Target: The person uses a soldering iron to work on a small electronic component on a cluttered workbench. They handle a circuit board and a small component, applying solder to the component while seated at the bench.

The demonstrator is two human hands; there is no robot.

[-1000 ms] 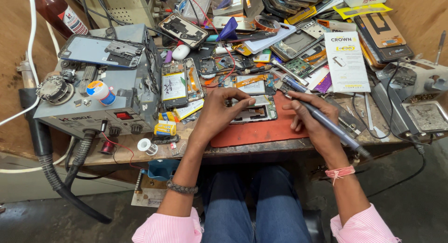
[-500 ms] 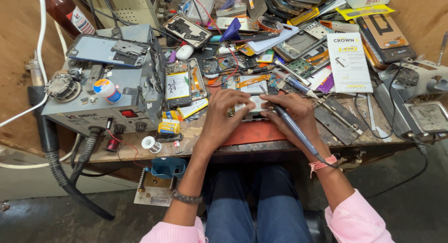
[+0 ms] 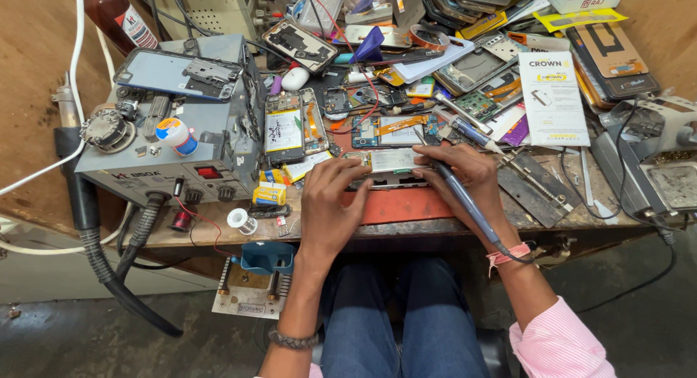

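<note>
A cluttered wooden workbench (image 3: 552,217) is seen from above, with a grey box-shaped rework station (image 3: 174,142) at its left and an orange-red work mat (image 3: 396,204) at its near edge. On the mat's far side lies an opened mobile phone with a silver inner plate (image 3: 388,164). The left hand (image 3: 330,204) is laid over the phone's near left end, fingers loosely curled and spread, their tips touching it. The right hand (image 3: 472,178) is closed around a slim blue-grey soldering iron handle (image 3: 465,200), whose tip is brought to the phone's right end. The tip itself is too small to make out, and the phone's near edge is hidden by the fingers. The iron's cable is lost behind the right wrist.
</note>
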